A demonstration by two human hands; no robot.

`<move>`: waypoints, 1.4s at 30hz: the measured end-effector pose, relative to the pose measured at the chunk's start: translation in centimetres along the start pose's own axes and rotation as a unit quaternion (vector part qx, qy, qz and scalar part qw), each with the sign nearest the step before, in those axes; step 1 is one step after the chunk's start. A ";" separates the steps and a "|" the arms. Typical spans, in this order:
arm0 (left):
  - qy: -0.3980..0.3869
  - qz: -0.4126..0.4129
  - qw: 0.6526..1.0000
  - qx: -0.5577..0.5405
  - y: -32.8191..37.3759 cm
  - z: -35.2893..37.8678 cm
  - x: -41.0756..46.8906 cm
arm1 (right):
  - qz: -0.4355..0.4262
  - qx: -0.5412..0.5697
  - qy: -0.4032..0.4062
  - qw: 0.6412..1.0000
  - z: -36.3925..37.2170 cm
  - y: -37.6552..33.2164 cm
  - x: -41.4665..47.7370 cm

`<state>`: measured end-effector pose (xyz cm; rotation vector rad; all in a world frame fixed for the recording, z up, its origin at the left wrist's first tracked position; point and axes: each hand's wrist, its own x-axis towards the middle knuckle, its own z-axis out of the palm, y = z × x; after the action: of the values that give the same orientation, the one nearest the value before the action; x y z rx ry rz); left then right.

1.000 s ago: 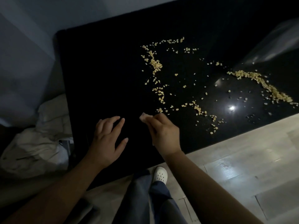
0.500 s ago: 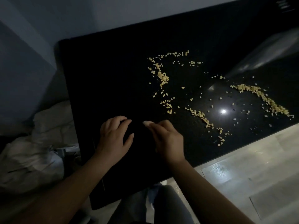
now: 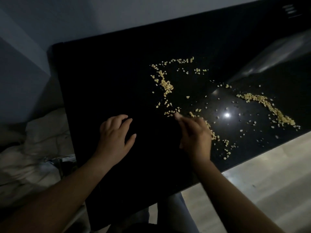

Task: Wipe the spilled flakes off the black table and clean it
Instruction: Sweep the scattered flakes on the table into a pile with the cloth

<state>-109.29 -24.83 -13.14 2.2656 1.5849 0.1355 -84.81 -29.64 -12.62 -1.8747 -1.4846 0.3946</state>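
Note:
Yellow flakes (image 3: 165, 85) lie scattered over the right half of the glossy black table (image 3: 109, 78), with a second thick trail (image 3: 269, 106) toward the far right. My right hand (image 3: 195, 137) is closed around a small pale wipe (image 3: 176, 115) whose tip pokes out at the fingertips and touches the nearest flakes. This hand is blurred and covers part of a flake trail. My left hand (image 3: 116, 135) rests on the bare tabletop to the left, fingers curled and apart, holding nothing.
Crumpled pale cloth or bags (image 3: 33, 148) lie on the floor left of the table. A light wooden floor (image 3: 269, 182) runs along the table's near edge. A bright lamp reflection (image 3: 227, 115) shines on the tabletop. A grey wall stands behind.
My right hand has moved right and away from me, bringing the wipe up to the nearest flakes. My left hand stays on the table.

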 end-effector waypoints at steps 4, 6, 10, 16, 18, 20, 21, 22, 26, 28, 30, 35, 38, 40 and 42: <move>-0.015 -0.001 1.000 0.011 -0.1 0.0 0.1 | -0.060 0.047 -0.061 0.995 4.0 -3.2 0.1; -0.015 -0.004 1.000 0.016 -0.1 0.2 0.1 | -0.064 0.041 -0.075 0.994 5.7 -3.5 0.9; -0.008 -0.007 1.000 -0.017 -0.1 0.5 0.0 | -0.102 0.018 -0.103 0.989 5.4 -1.7 2.0; 0.004 -0.018 0.999 -0.031 0.0 0.6 0.2 | 0.041 -0.076 0.018 0.996 0.9 4.6 5.6; 0.005 -0.021 0.999 -0.033 0.1 0.5 0.2 | 0.044 -0.065 0.031 0.996 -0.1 4.8 5.9; 0.009 -0.020 0.999 -0.039 0.1 0.5 0.2 | 0.010 -0.009 0.030 0.999 -0.2 2.7 5.5; 0.010 -0.019 0.999 -0.041 0.0 0.5 0.3 | -0.011 0.022 0.014 1.000 0.4 1.2 5.0; 0.011 -0.020 0.999 -0.040 0.0 0.5 0.3 | -0.033 0.050 -0.010 0.998 1.3 -0.5 4.6; 0.009 -0.036 0.999 -0.026 -0.2 0.5 0.7 | -0.103 0.081 -0.080 0.988 6.3 -4.2 4.3; 0.017 -0.033 0.999 -0.029 -0.3 0.4 0.8 | -0.104 0.056 -0.090 0.989 7.8 -4.2 4.9; 0.021 -0.019 0.999 -0.034 -0.4 0.3 0.8 | -0.098 0.030 -0.072 0.992 8.0 -3.1 5.6; 0.039 -0.001 0.998 -0.058 -0.8 0.7 0.5 | -0.041 -0.064 -0.024 0.997 3.9 2.4 8.5; 0.049 -0.005 0.997 -0.058 -0.7 0.7 0.7 | 0.010 -0.091 0.006 0.996 1.1 4.0 10.3; 0.051 -0.009 0.996 -0.070 -0.6 0.6 0.8 | 0.015 -0.068 0.033 0.997 0.2 3.0 10.6; 0.055 -0.015 0.993 -0.100 -0.9 0.6 0.7 | -0.003 -0.019 0.036 0.999 0.7 0.7 9.9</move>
<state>-109.69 -24.01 -14.11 2.1124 1.5810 0.3992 -81.82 -20.19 -11.73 -1.8943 -1.4580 0.2948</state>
